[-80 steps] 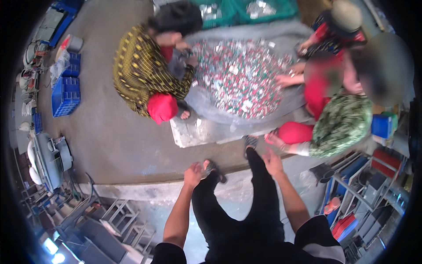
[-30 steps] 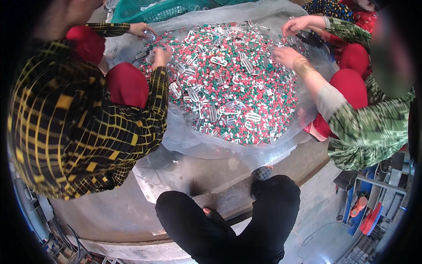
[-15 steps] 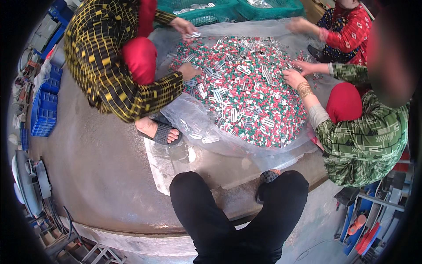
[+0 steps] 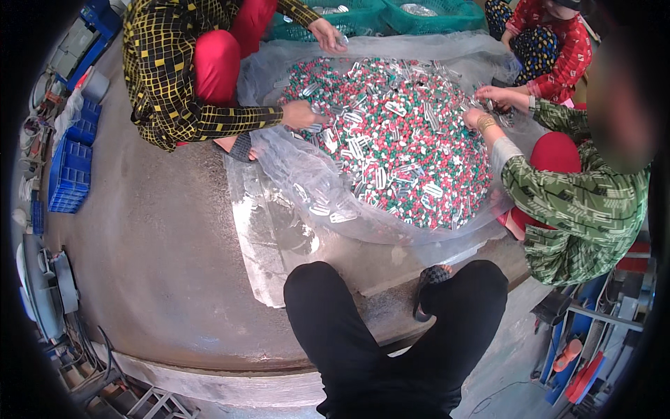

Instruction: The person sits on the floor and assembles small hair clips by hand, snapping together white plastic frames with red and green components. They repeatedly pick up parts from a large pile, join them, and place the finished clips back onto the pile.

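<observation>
Neither of my hands is in view; only my black-trousered legs (image 4: 331, 307) show at the lower edge. In front of them, a heap of small red, green and white pellets (image 4: 447, 185) lies on a translucent plastic sheet (image 4: 296, 167). Slotted silvery metal pieces (image 4: 380, 177) are scattered through the heap. At the left, a co-worker's hand (image 4: 300, 114) reaches into the pellets, while that person's other hand (image 4: 328, 35) holds something shiny near the baskets. Another co-worker in green has both hands (image 4: 476, 117) at the heap's right edge.
Two green mesh baskets (image 4: 363, 22) holding metal pieces stand behind the sheet. A third co-worker in red (image 4: 558, 59) crouches at the far right. Blue crates (image 4: 70, 178) are stacked at the left. Beyond the raised floor's front edge (image 4: 244, 380) lies a lower level.
The left co-worker's far hand has moved from the heap toward the baskets. The red-clad co-worker's hand has drawn back from the sheet. The green-clad co-worker's hands have shifted slightly right.
</observation>
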Motion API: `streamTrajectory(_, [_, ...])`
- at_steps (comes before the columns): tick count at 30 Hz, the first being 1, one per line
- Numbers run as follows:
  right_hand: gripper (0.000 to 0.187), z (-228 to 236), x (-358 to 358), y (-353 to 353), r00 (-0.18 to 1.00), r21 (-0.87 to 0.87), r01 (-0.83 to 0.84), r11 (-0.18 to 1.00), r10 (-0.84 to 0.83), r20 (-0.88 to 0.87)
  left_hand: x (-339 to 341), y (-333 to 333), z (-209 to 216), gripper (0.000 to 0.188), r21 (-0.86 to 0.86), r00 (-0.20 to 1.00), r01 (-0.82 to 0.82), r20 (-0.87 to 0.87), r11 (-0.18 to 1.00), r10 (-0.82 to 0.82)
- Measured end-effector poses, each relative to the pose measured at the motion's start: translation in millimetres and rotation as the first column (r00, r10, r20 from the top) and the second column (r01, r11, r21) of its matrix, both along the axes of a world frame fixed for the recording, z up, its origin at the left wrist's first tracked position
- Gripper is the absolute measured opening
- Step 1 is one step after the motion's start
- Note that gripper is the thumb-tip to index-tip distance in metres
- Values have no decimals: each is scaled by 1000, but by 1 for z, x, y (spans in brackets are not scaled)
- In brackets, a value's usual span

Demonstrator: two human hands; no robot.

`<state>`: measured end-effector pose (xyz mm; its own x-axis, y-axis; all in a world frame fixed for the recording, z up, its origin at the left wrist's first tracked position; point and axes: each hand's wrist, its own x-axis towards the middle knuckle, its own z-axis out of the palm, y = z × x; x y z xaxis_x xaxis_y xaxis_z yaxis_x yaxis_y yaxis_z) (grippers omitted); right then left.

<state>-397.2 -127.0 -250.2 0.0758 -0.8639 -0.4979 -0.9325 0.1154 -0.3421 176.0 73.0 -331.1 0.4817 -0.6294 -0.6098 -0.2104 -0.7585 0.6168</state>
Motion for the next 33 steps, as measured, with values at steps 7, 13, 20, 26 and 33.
streamTrajectory(7, [19,44,-155,295,877,940,105,325,415,-242,-24,154,-19,31,523,945,267,-308,810,-112])
streamTrajectory(13, [38,37,42,-41,990,-320,-34,947,-12,-141,2,-111,93,23,333,729,613,113,716,-676])
streamTrajectory(20, [34,-30,195,-170,845,-292,-361,886,443,298,-92,-252,42,43,-304,443,895,525,327,-727])
streamTrajectory(26, [26,-80,208,-190,653,-447,-539,714,689,314,-101,-194,6,57,47,173,981,219,187,-960])
streamTrajectory(33, [42,-121,176,-148,644,-304,-723,621,764,28,-161,-277,61,37,72,285,944,308,321,-908])
